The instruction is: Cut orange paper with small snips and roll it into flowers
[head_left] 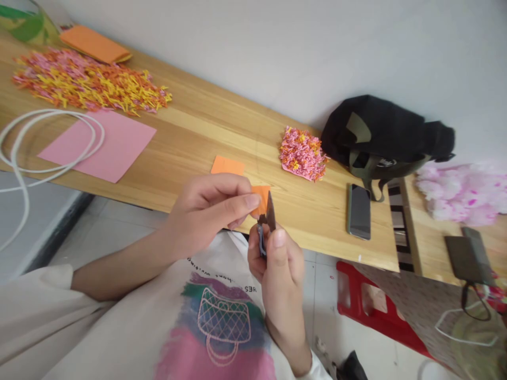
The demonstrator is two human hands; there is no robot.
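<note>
My left hand pinches a small piece of orange paper between thumb and fingers, over the table's front edge. A pair of scissors is gripped in my right hand, blades pointing up and lying at the paper's right edge. Whether the blades touch the paper I cannot tell. Just behind my left hand, another orange paper piece lies on the wooden table. Farther right sits a small pile of pink and orange twisted paper bits.
A large heap of yellow, orange and pink bits lies at the left, beside folded orange paper. White cable loops over a pink sheet. At right are a black bag, a phone and a red stool.
</note>
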